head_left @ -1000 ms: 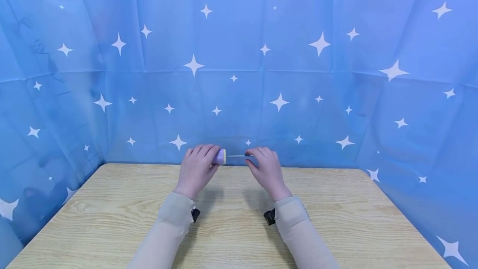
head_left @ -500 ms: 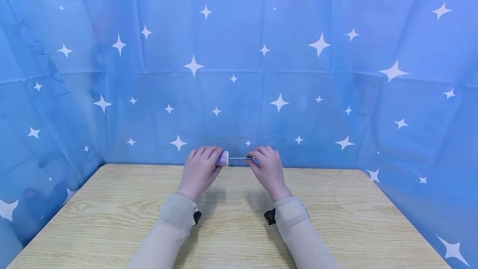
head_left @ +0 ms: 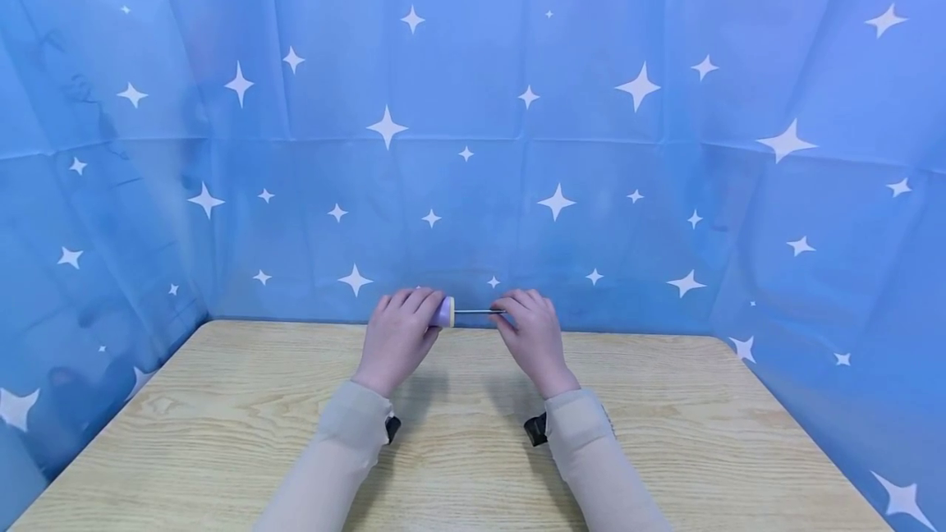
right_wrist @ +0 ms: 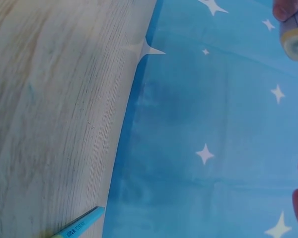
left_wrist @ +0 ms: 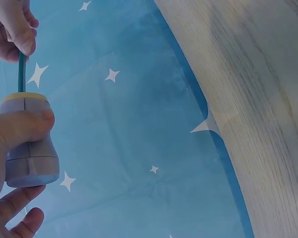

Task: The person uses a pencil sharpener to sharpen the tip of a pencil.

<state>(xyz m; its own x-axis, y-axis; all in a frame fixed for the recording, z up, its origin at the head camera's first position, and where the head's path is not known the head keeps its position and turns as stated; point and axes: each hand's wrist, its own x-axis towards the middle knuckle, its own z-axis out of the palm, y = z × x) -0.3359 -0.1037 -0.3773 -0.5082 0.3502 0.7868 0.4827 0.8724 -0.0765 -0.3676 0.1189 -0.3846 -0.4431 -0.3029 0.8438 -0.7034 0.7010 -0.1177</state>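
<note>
My left hand (head_left: 395,343) grips a lavender pencil sharpener (head_left: 446,313) with a yellow rim, just above the table's far edge. In the left wrist view the sharpener (left_wrist: 32,171) has a waisted shape, and the thumb lies across its middle. A thin dark green pencil (left_wrist: 22,74) sticks into its rimmed end. My right hand (head_left: 532,341) pinches the pencil between thumb and fingers a short way from the sharpener. The pencil's tip is inside the sharpener, and its other end is hidden by the right hand.
The wood-grain table (head_left: 473,450) spreads below both hands. A blue curtain (head_left: 473,245) with white stars surrounds its far side and both sides. A teal, stick-like piece with print (right_wrist: 79,223) shows low in the right wrist view; I cannot tell what it is.
My left hand and the sharpener have shifted slightly right toward the right hand, mostly in the first half second. The right hand stays nearly in place, still holding the pencil.
</note>
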